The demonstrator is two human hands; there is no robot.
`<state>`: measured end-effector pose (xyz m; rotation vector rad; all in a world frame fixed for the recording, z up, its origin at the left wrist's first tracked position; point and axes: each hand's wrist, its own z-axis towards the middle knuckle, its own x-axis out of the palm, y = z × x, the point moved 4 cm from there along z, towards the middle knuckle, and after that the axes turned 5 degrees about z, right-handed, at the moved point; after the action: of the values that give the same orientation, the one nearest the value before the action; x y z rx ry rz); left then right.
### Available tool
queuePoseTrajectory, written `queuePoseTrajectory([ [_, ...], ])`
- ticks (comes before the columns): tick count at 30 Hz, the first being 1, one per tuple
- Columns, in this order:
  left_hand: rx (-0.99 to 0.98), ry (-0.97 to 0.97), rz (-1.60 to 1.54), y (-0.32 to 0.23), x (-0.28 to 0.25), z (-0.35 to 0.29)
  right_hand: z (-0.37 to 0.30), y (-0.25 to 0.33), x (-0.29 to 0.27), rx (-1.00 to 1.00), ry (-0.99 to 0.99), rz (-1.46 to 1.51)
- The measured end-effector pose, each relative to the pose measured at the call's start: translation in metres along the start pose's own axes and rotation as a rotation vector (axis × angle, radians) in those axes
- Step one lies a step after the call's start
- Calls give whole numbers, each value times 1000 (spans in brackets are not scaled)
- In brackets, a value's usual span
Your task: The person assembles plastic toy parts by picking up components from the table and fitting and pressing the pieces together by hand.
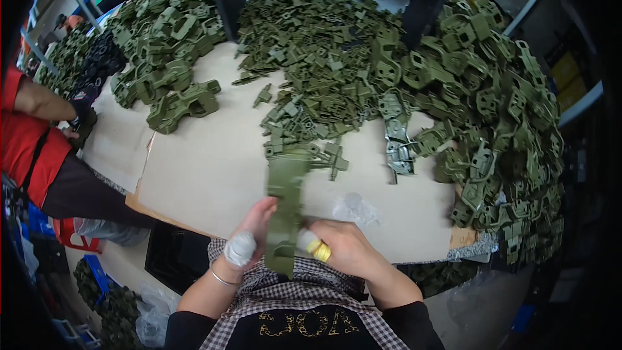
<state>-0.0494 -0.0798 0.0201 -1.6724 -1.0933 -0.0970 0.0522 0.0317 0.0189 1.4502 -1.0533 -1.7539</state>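
A long olive-green moulded plastic part stands lengthwise in front of my body, slightly blurred. My left hand grips its left edge, with a white wrapping around a digit; the fingers behind the part are hidden. On the part's right side, my right hand is closed close to its edge, with white and yellow wrapping on a digit. Whatever it holds, if anything, is hidden. Just past the part's far end lie small green plastic pieces, some loose on the tabletop.
A large heap of small green pieces covers the table's back middle. Bigger green moulded parts pile up at the right and back left. A co-worker in red stands at the left edge. A crumpled clear plastic scrap lies nearby.
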Motion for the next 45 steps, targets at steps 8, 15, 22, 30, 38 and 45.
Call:
queuePoseTrajectory([
  [8, 235, 130, -88, 22, -44, 2, -44, -54, -118, 438, -1019, -585],
  [15, 295, 24, -151, 18, -51, 1, -38, -52, -116, 228, -993, -683],
  [22, 266, -6, -150, 23, -56, -3, -22, -93, -121, 427, -942, -502],
  [30, 195, 16, -191, 30, -59, 2, -1, -64, -113, 99, -1011, -772],
  [38, 241, 0, -176, 23, -67, -9, 35, -57, -117, 94, -787, -1088],
  [45, 254, -23, -250, 19, -79, -5, 13, -18, -91, -104, -782, -711],
])
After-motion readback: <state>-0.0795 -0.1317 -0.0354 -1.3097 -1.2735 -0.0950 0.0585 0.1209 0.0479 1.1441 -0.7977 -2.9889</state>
